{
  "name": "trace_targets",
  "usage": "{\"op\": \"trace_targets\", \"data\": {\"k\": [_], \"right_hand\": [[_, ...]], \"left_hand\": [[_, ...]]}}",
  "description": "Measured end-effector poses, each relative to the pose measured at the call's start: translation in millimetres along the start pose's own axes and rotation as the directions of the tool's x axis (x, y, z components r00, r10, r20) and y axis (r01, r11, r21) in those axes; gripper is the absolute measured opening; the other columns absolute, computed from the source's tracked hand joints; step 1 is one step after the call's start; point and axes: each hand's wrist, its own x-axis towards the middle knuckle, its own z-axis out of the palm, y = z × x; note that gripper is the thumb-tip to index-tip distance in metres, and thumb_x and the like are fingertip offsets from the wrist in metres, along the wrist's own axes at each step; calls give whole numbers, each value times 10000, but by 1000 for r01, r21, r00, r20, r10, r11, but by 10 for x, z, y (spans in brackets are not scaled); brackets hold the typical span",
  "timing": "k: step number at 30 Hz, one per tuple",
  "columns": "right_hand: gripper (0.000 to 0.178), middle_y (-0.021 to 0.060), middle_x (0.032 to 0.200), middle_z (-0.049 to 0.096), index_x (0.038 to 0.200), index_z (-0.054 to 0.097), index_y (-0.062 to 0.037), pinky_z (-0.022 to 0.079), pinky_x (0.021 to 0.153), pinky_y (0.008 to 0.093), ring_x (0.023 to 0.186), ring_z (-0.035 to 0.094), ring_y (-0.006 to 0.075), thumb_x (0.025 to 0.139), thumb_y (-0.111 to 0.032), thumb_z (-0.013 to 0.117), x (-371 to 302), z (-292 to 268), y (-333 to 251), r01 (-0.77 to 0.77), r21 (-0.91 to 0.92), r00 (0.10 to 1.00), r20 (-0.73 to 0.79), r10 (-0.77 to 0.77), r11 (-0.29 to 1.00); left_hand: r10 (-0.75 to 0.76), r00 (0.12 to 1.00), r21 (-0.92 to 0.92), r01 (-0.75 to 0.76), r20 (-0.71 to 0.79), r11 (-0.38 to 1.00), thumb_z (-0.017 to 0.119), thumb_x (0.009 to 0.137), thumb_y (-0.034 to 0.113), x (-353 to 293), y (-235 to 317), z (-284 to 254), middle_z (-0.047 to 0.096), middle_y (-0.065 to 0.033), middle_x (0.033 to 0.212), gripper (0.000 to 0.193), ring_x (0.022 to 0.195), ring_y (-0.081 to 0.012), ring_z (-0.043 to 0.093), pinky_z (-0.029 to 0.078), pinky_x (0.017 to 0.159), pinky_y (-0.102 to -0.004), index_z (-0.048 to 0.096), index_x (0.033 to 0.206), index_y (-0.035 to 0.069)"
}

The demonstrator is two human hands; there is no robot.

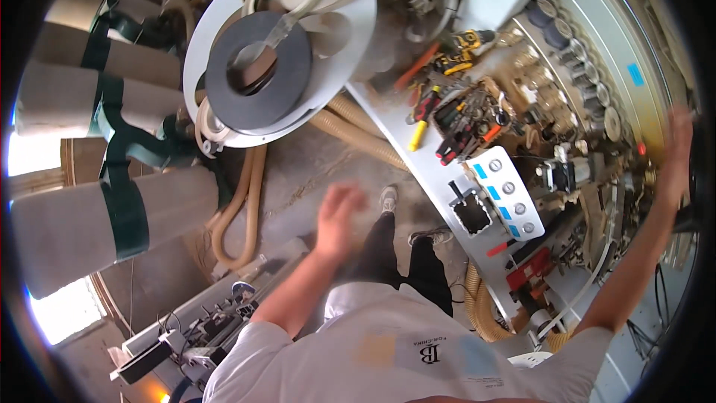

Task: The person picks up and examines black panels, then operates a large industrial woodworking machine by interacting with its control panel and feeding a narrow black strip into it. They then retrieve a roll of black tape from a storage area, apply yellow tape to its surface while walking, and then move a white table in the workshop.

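My left hand (339,218) hangs over the floor in front of my body, smeared by motion. No thing shows in it, but I cannot make out how far its fingers are bent. Reaching far out to the right, my right hand (677,138) is at the edge of a long pale machine panel (597,11), close to a small red button (641,148). Its fingers are blurred, and whether it touches the panel I cannot tell. Nearest to that arm on the bench side are a white control plate (507,192) with round dials and blue tape, and a small black open box (471,213).
A bench (414,168) carries a yellow-black cordless drill (462,51), a yellow-red screwdriver (424,118), pliers and loose metal parts. At upper left, a round white table (358,26) holds a dark grey ring (224,67). Tan hoses (253,209) lie on the floor beside large grey dust bags (67,224).
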Motion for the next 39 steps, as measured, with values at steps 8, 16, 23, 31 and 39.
{"op": "trace_targets", "data": {"k": [8,16,23,31,39], "right_hand": [[340,122,1198,732,1194,696,-31,529,965,345,1102,700,219,894,-177,759,-3355,2348,963,-260,-568,576,558,598,781],[433,104,1067,774,1280,644,-87,578,859,358,952,750,222,885,-229,749,-4327,2281,838,-262,-660,365,608,705,704],[407,109,1017,764,1258,635,-70,585,834,367,923,745,234,895,-231,724,-4586,2111,1070,-453,-615,449,469,761,646],[375,75,973,754,1248,634,-53,572,829,327,883,725,185,918,-204,725,-4906,1947,860,-518,-609,439,413,798,601],[351,83,992,759,1230,642,-82,581,818,320,888,728,175,930,-242,730,-5479,1845,1019,-606,-446,582,315,749,659]], "left_hand": [[391,872,955,-289,293,-71,921,653,347,1468,1003,-1421,402,-127,1593,1075,1501,-338,332,267,1243,-480,382,1540,64],[215,863,876,-394,457,-279,926,617,329,2073,1367,-2148,500,-120,1481,1050,1421,-298,429,263,1249,-467,439,1502,40],[205,783,809,-553,587,-201,889,612,395,2362,1375,-2061,573,-155,1283,990,1238,-348,524,389,1129,-435,494,1433,8],[277,723,769,-630,633,-113,875,593,350,2330,1916,-1942,579,-201,1248,918,1191,-412,558,434,1075,-467,552,1372,-14],[213,869,679,-484,446,552,856,627,315,1574,2901,-1396,611,-141,1258,942,1170,-223,589,441,1043,-338,505,1402,-91]]}}
